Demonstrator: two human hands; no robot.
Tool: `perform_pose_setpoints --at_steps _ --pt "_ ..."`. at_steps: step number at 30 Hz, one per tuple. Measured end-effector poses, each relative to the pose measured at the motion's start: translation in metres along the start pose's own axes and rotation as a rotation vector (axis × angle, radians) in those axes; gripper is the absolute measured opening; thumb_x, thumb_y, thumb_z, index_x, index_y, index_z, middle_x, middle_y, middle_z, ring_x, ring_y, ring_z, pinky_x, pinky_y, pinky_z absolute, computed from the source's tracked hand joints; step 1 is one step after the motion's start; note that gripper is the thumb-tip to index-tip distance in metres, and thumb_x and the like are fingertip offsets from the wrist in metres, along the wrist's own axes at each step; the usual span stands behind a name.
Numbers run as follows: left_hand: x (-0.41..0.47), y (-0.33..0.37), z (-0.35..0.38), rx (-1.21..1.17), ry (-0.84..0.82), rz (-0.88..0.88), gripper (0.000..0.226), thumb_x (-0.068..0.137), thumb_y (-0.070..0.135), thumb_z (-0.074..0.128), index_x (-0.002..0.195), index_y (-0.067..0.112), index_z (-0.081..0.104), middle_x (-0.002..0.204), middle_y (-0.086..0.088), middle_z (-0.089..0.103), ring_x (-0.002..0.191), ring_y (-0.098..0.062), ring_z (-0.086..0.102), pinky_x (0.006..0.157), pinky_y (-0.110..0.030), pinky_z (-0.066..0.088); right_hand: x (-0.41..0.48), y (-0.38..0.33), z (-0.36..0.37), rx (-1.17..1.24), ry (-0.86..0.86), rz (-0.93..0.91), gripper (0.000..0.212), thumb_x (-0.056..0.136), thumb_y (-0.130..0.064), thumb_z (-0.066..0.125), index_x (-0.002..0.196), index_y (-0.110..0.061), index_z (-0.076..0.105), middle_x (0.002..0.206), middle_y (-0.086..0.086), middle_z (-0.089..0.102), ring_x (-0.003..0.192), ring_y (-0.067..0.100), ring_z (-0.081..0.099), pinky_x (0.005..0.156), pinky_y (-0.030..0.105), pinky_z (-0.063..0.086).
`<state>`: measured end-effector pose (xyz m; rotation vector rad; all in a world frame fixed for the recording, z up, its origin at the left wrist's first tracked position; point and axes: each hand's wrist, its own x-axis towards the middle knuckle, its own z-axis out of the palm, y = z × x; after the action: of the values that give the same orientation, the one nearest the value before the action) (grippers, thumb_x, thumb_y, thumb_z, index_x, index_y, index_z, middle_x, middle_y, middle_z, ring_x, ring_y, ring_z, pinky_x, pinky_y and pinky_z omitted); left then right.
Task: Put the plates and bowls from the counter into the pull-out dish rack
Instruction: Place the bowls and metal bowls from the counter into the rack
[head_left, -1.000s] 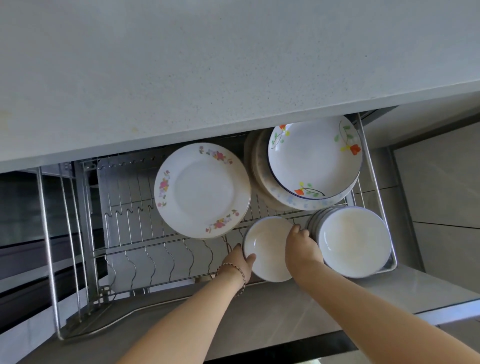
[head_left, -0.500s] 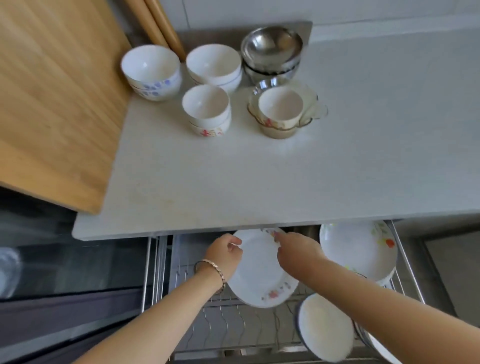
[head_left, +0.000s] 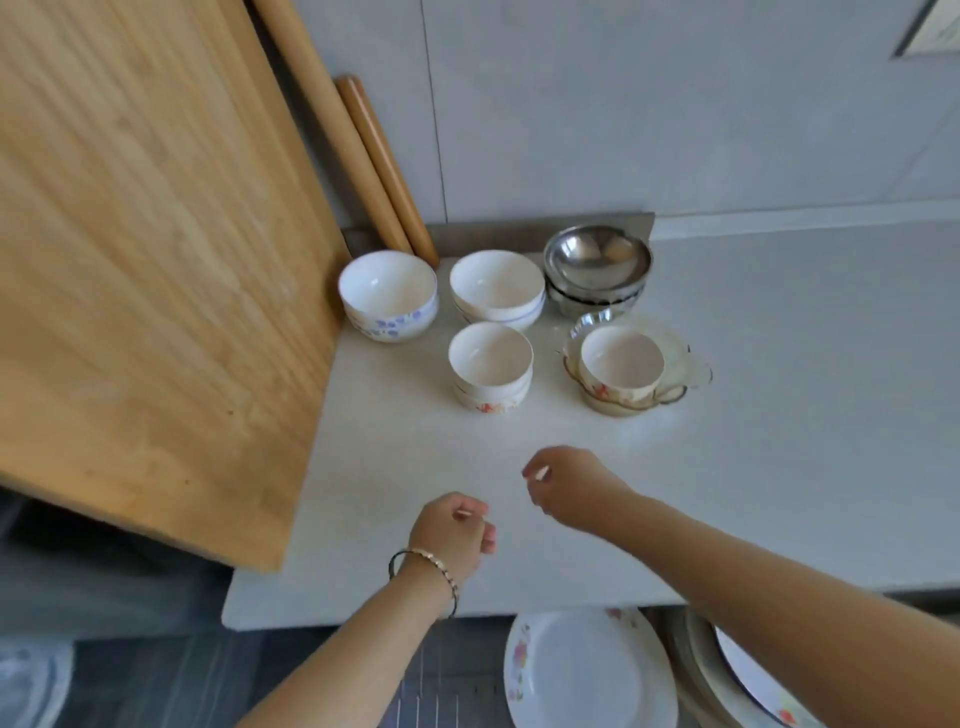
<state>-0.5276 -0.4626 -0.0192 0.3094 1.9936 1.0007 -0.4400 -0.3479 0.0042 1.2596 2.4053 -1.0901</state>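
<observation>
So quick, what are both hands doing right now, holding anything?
Left hand: empty, fingers loosely curled, above the counter.
Right hand: empty, fingers loosely curled, nearer the bowls.

Soft, even daylight fills the view; the pale desk (head_left: 753, 415) is bright without harsh glare, and the steel bowl (head_left: 597, 254) carries dull highlights. Shadows are faint. Wide-angle distortion bends the edges, and both hands look slightly motion-blurred
</observation>
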Motion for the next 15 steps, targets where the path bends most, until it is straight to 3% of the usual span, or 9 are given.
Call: perform_pose_setpoints --at_steps 2,4,6,11,13,15 --pt "0.015 0.022 -0.012 -0.014 0.014 0.015 0.025 0.092 0.001 0.036 0.084 0.012 0.057 0.065 -0.003 0.059 0.055 -0.013 0.056 0.047 -0.018 0.043 0.028 -0.022 -0.012 0.2 0.052 0.041 0.038 0.092 -0.027 0.049 0.126 -0.01 0.051 0.108 0.009 0.066 0.094 0.026 0.066 0.086 0.035 0.055" --pt "0.036 0.037 -0.026 -0.015 0.04 0.03 0.023 0.092 0.001 0.035 0.086 0.01 0.056 0.064 -0.003 0.058 0.054 -0.013 0.055 0.048 -0.019 0.041 0.062 -0.041 -0.017 0.561 0.074 0.176 0.048 0.093 -0.028 0.049 0.134 -0.006 0.038 0.084 0.007 0.061 0.065 0.022 0.063 0.06 0.029 0.056" --pt "0.055 0.044 -0.039 -0.012 0.056 0.029 0.023 0.091 0.002 0.035 0.084 0.01 0.055 0.064 -0.004 0.057 0.054 -0.013 0.053 0.047 -0.019 0.041 0.09 -0.05 -0.017 0.804 0.088 0.321 0.052 0.092 -0.029 0.05 0.135 -0.003 0.034 0.081 0.01 0.06 0.055 0.019 0.058 0.043 0.023 0.052" --pt "0.077 0.035 -0.057 -0.054 0.059 -0.005 0.025 0.092 0.002 0.035 0.077 0.013 0.051 0.066 -0.006 0.055 0.055 -0.014 0.052 0.035 -0.014 0.041 0.132 -0.039 0.011 1.117 0.169 0.396 0.044 0.091 -0.01 0.038 0.135 -0.005 0.034 0.111 0.024 0.061 0.058 0.023 0.06 0.04 0.032 0.057" --pt "0.076 0.027 -0.057 -0.109 0.046 -0.045 0.015 0.092 0.002 0.039 0.092 0.009 0.052 0.07 -0.006 0.055 0.055 -0.015 0.053 0.043 -0.02 0.044 0.126 -0.034 0.016 1.145 0.2 0.391 0.045 0.091 -0.008 0.035 0.136 -0.013 0.032 0.112 0.022 0.059 0.056 0.026 0.062 0.044 0.035 0.057" --pt "0.07 0.019 -0.055 -0.17 0.032 -0.067 0.025 0.091 0.008 0.047 0.116 0.009 0.048 0.082 -0.009 0.057 0.058 -0.017 0.056 0.052 -0.025 0.046 0.108 -0.028 0.018 1.084 0.18 0.36 0.046 0.092 -0.007 0.034 0.136 -0.018 0.032 0.106 0.019 0.058 0.057 0.027 0.063 0.05 0.034 0.057"
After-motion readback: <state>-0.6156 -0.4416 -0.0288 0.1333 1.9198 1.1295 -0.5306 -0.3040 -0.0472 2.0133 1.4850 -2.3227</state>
